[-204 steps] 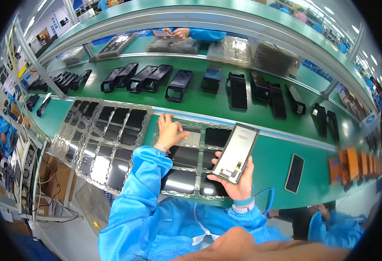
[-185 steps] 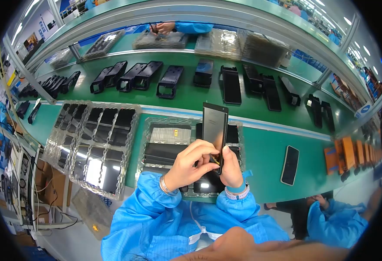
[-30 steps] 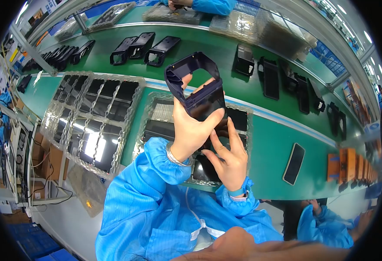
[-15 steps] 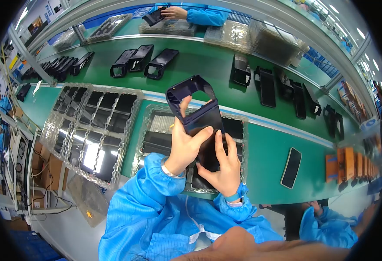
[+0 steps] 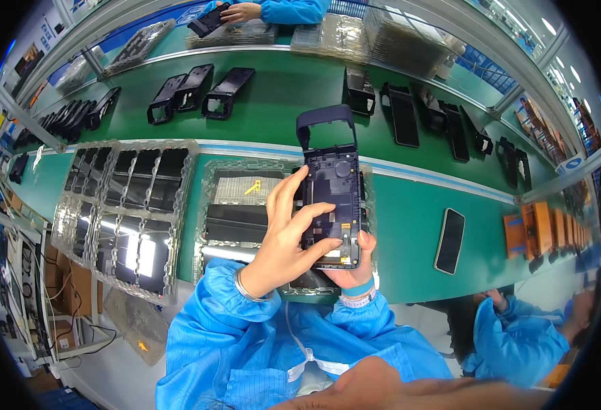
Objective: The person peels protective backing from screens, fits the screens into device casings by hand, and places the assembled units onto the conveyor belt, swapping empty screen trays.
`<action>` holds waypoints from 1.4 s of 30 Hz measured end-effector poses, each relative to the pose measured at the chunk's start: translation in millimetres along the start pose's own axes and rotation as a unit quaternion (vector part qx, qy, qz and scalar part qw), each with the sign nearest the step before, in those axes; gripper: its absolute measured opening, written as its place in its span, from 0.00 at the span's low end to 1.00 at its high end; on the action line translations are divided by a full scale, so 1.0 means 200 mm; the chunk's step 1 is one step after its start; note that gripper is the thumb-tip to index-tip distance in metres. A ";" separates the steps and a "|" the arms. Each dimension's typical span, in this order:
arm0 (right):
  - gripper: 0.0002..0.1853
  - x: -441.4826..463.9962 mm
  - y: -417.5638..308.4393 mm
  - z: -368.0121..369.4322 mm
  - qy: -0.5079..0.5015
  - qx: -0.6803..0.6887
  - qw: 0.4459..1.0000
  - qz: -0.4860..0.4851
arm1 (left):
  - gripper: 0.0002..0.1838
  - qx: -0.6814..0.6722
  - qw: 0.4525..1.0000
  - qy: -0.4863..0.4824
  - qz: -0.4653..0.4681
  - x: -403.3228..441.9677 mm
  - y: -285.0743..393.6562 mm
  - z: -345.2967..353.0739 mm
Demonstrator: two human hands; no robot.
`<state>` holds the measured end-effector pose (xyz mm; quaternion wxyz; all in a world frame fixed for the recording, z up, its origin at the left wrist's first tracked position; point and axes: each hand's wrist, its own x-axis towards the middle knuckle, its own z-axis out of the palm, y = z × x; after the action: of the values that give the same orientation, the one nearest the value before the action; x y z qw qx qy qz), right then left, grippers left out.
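A dark handheld-terminal housing (image 5: 331,184) stands nearly upright before me, its inner side with screw posts and small parts towards me. An empty frame forms its upper end. My right hand (image 5: 355,272) grips the lower end from behind, the thumb at the right edge and the other fingers largely hidden. My left hand (image 5: 280,236) lies across the left side with its fingers apart. Its index fingertip and thumb touch the inner face near a small orange-gold part (image 5: 345,226). Behind the hands is a clear plastic tray (image 5: 208,198) with dark flat panels and a yellow piece (image 5: 254,186).
Another clear tray (image 5: 185,236) of dark panels lies left. Dark housings (image 5: 229,92) line the green belt (image 5: 280,85) beyond. A phone (image 5: 449,240) and orange holders (image 5: 536,229) are right. Across the belt, a co-worker's hand (image 5: 240,12) holds a dark part. Another person (image 5: 519,335) sits right.
The housing has turned from its dark outer face to its inner side and stands straighter. My left hand has moved onto its inner face; my right hand has gone behind the lower end.
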<state>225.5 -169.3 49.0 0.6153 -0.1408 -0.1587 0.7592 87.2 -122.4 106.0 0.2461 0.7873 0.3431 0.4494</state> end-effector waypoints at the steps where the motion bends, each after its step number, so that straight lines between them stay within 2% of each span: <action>1: 0.40 0.00 -0.01 0.00 0.000 -0.021 1.000 -0.007 | 0.23 0.019 1.000 0.017 0.010 0.00 0.00 0.00; 4: 0.43 0.02 -0.03 0.04 -0.022 -0.083 0.995 -0.051 | 0.24 0.107 0.988 0.079 0.074 -0.11 -0.02 0.03; 5: 0.44 0.03 -0.03 0.07 -0.035 -0.102 0.992 -0.070 | 0.23 0.107 0.981 0.108 0.123 -0.13 -0.01 0.02; 7: 0.40 0.03 -0.04 0.04 -0.018 -0.115 0.988 -0.099 | 0.21 -0.024 0.995 -0.003 0.097 -0.13 0.03 0.00; 10: 0.45 0.04 -0.04 0.04 0.014 -0.212 0.963 -0.165 | 0.18 0.025 0.995 -0.028 0.088 -0.17 -0.01 0.05; 12: 0.49 0.05 -0.05 0.03 0.016 -0.310 0.925 -0.220 | 0.16 -0.055 0.997 -0.014 -0.061 -0.20 -0.01 0.04; 13: 0.47 0.05 -0.07 0.04 0.036 -0.327 0.924 -0.195 | 0.15 -0.094 0.986 -0.007 -0.137 -0.21 -0.03 0.03; 14: 0.45 0.03 -0.09 0.06 0.056 -0.345 0.922 -0.169 | 0.11 -0.331 0.903 0.046 -0.271 -0.21 -0.10 0.08; 15: 0.43 0.02 -0.10 0.06 0.078 -0.362 0.918 -0.141 | 0.10 -0.396 0.860 0.040 -0.318 -0.13 -0.09 0.04; 16: 0.32 0.03 -0.10 0.02 0.093 -0.393 0.908 -0.110 | 0.11 -0.432 0.832 0.039 -0.346 -0.11 -0.13 0.06; 18: 0.25 0.06 -0.12 -0.01 0.127 -0.465 0.869 -0.109 | 0.12 -0.473 0.789 0.033 -0.391 -0.09 -0.22 0.12; 20: 0.16 0.08 -0.14 0.00 0.168 -0.527 0.825 -0.115 | 0.13 -0.485 0.767 0.026 -0.419 -0.03 -0.30 0.18; 23: 0.17 0.02 -0.16 -0.11 0.102 -0.750 0.635 -0.154 | 0.12 -0.496 0.760 0.056 -0.416 0.16 -0.41 0.22; 24: 0.19 -0.02 -0.17 -0.10 0.063 -0.783 0.605 -0.133 | 0.11 -0.490 0.769 0.066 -0.404 0.23 -0.49 0.24; 25: 0.23 -0.06 -0.20 -0.09 -0.008 -0.832 0.549 -0.077 | 0.11 -0.485 0.778 0.078 -0.391 0.30 -0.59 0.28; 27: 0.31 -0.14 -0.18 -0.05 -0.103 -0.882 0.458 -0.031 | 0.11 -0.462 0.785 0.095 -0.400 0.45 -0.80 0.36; 30: 0.43 -0.19 -0.13 -0.01 -0.099 -0.918 0.383 -0.039 | 0.15 -0.433 0.790 0.117 -0.418 0.63 -1.02 0.45; 31: 0.43 -0.19 -0.13 -0.01 -0.108 -0.921 0.370 -0.054 | 0.17 -0.423 0.789 0.125 -0.428 0.68 -1.08 0.48; 32: 0.43 -0.18 -0.14 -0.01 -0.120 -0.920 0.370 -0.043 | 0.29 -0.494 0.767 0.068 -0.405 0.69 -1.15 0.49; 34: 0.45 -0.16 -0.15 -0.01 -0.132 -0.911 0.389 -0.034 | 0.43 -0.424 0.793 -0.020 -0.438 0.70 -0.91 0.38; 35: 0.45 -0.16 -0.16 -0.01 -0.132 -0.902 0.410 -0.036 | 0.46 -0.401 0.814 -0.045 -0.417 0.67 -0.82 0.33; 36: 0.45 -0.15 -0.18 -0.01 -0.133 -0.892 0.430 -0.039 | 0.42 -0.344 0.850 -0.079 -0.391 0.63 -0.73 0.27; 37: 0.46 -0.14 -0.22 0.01 -0.121 -0.854 0.505 -0.037 | 0.34 -0.320 0.880 -0.106 -0.335 0.56 -0.71 0.25; 38: 0.46 -0.14 -0.26 0.04 -0.115 -0.817 0.559 -0.078 | 0.27 -0.323 0.893 -0.131 -0.286 0.46 -0.63 0.21; 39: 0.46 -0.14 -0.30 0.06 -0.108 -0.776 0.611 -0.118 | 0.24 -0.302 0.897 -0.162 -0.280 0.38 -0.48 0.14; 40: 0.47 -0.12 -0.33 0.08 -0.125 -0.777 0.578 -0.216 | 0.22 -0.290 0.887 -0.207 -0.295 0.29 -0.43 0.13; 42: 0.48 -0.10 -0.26 0.02 -0.072 -0.633 0.692 -0.340 | 0.21 -0.353 0.865 -0.245 -0.259 0.11 -0.30 0.14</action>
<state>275.1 -179.7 75.3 0.5831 -0.3782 -0.6825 0.2262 100.1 -68.9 62.1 0.6914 0.6155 0.2811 0.2531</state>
